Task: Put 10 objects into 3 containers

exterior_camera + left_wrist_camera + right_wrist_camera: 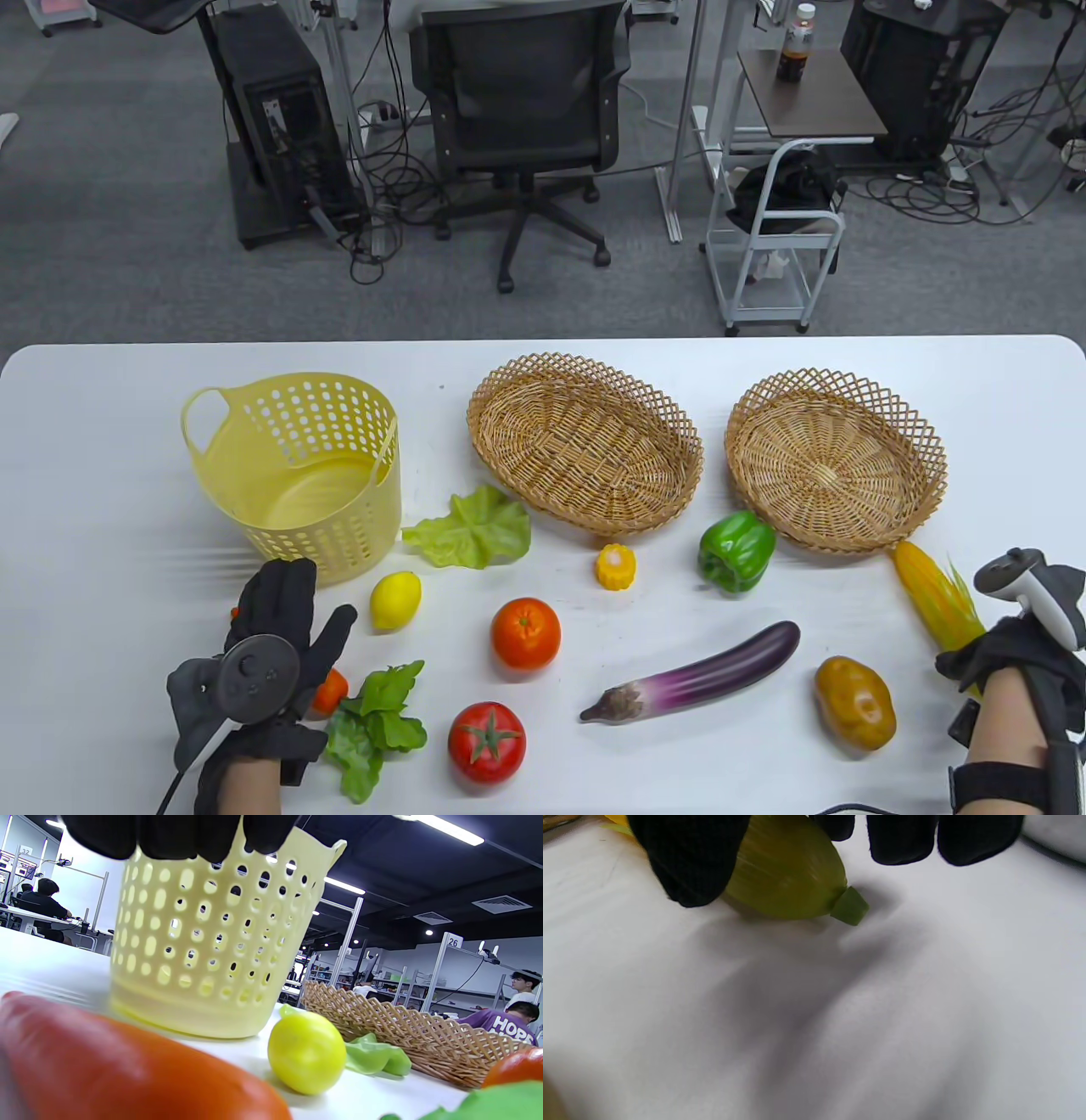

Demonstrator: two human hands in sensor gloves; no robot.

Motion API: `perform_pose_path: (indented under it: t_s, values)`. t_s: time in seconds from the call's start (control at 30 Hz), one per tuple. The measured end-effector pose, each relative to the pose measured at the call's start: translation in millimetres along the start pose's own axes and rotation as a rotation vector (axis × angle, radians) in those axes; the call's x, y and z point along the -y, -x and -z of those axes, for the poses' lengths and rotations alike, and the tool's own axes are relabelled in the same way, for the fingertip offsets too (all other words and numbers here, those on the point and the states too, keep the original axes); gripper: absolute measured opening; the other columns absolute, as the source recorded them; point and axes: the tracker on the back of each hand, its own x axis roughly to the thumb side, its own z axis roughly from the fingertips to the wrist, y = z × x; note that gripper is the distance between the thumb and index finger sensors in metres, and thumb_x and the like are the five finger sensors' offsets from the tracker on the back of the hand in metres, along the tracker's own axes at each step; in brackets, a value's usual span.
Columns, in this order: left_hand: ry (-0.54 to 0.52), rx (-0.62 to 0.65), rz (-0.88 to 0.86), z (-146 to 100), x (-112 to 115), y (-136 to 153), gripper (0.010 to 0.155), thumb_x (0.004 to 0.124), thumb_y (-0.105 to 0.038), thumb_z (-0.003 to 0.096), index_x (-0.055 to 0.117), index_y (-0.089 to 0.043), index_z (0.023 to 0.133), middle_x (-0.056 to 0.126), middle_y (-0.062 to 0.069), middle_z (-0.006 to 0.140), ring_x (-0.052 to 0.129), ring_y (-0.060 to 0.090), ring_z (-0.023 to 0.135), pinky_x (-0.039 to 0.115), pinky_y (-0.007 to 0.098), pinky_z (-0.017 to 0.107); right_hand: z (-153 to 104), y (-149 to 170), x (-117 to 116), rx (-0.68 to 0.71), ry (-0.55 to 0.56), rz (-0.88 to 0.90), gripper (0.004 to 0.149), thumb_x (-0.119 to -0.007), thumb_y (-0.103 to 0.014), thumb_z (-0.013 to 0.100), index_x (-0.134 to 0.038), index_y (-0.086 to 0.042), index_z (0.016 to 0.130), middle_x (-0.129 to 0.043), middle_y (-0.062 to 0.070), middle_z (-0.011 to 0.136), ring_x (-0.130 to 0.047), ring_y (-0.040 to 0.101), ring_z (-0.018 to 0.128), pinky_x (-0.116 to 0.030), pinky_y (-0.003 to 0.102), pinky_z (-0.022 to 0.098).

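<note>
My left hand lies open over an orange carrot at the front left; the carrot fills the bottom left of the left wrist view, with my fingers above it. My right hand grips the green husk end of a corn cob at the right edge; in the right wrist view my thumb presses its side. A yellow plastic basket and two wicker baskets, all empty, stand behind.
Loose on the table lie a lettuce leaf, lemon, orange, corn piece, green pepper, eggplant, potato, tomato and leafy greens.
</note>
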Motion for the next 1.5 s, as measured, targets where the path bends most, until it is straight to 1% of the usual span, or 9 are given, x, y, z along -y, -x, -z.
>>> perform_pose_path:
  t_s: [0.17,0.27,0.43,0.57,0.8,0.93,1.0,1.1,1.5]
  values:
    - [-0.009,-0.006,-0.012,0,-1,2,0.075,0.051,-0.063,0.0603,0.048,-0.011,0.114,0.051,0.028,0.116,0.056,0.056,0.105,0.061,0.068,0.066,10,3,-7,0.001,-0.005,0.004,0.093,-0.08,-0.045,0.052,-0.019,-0.011,0.114,-0.033,0.023,0.121,-0.062,0.056,0.099,-0.065,0.069,0.063]
    - [-0.024,-0.017,0.004,0,-1,2,0.075,0.051,-0.062,0.0605,0.048,-0.011,0.114,0.047,0.029,0.117,0.054,0.057,0.105,0.061,0.069,0.066,11,2,-9,-0.003,0.05,-0.018,0.091,-0.079,-0.044,0.054,-0.018,-0.01,0.114,-0.032,0.024,0.119,-0.064,0.053,0.098,-0.066,0.066,0.064]
    - [-0.019,-0.014,0.002,-1,-1,2,0.075,0.051,-0.062,0.0605,0.048,-0.01,0.114,0.047,0.029,0.117,0.054,0.057,0.105,0.061,0.068,0.066,8,3,-10,-0.005,0.068,-0.024,0.082,-0.079,-0.043,0.054,-0.034,-0.007,0.112,-0.053,0.026,0.11,-0.078,0.047,0.085,-0.073,0.057,0.06]
    - [-0.024,-0.01,-0.001,-1,0,2,0.075,0.051,-0.062,0.0605,0.048,-0.01,0.114,0.047,0.029,0.117,0.054,0.057,0.105,0.061,0.068,0.066,-6,5,-1,-0.093,0.128,-0.043,0.082,-0.078,-0.046,0.053,-0.039,-0.001,0.11,-0.063,0.029,0.1,-0.088,0.044,0.068,-0.08,0.049,0.05]
    - [-0.001,-0.006,-0.006,0,3,2,0.075,0.051,-0.062,0.0606,0.048,-0.011,0.115,0.047,0.029,0.117,0.054,0.057,0.105,0.061,0.068,0.066,-48,-2,28,-0.114,0.289,0.038,0.081,-0.077,-0.047,0.054,-0.042,0.001,0.109,-0.067,0.03,0.097,-0.091,0.042,0.062,-0.083,0.043,0.044]
    - [-0.002,-0.004,-0.016,0,3,2,0.075,0.051,-0.062,0.0607,0.047,-0.011,0.115,0.047,0.029,0.117,0.054,0.057,0.105,0.061,0.068,0.066,-71,-27,42,-0.054,0.423,0.048,0.081,-0.08,-0.046,0.051,-0.044,-0.003,0.11,-0.068,0.028,0.097,-0.092,0.04,0.061,-0.083,0.042,0.044]
    - [-0.002,-0.001,-0.017,0,3,2,0.075,0.051,-0.062,0.0605,0.048,-0.011,0.115,0.047,0.029,0.117,0.054,0.057,0.105,0.061,0.068,0.066,-77,-46,44,0.019,0.394,0.022,0.08,-0.081,-0.046,0.049,-0.045,-0.007,0.11,-0.069,0.026,0.097,-0.093,0.039,0.062,-0.084,0.041,0.044]
    - [0.036,0.016,-0.014,1,4,3,0.077,0.054,-0.064,0.0595,0.047,-0.011,0.115,0.045,0.028,0.117,0.052,0.057,0.106,0.06,0.069,0.067,-84,-77,45,0.085,0.451,-0.032,0.08,-0.083,-0.044,0.048,-0.045,-0.01,0.11,-0.07,0.025,0.098,-0.092,0.037,0.065,-0.085,0.04,0.045]
    - [0.027,0.017,0.011,0,3,5,0.076,0.053,-0.064,0.0595,0.048,-0.011,0.115,0.046,0.029,0.117,0.05,0.058,0.106,0.059,0.07,0.066,-84,-164,38,0.224,0.522,-0.1,0.076,-0.084,-0.037,0.05,-0.045,-0.007,0.107,-0.065,0.026,0.1,-0.092,0.03,0.07,-0.087,0.032,0.05]
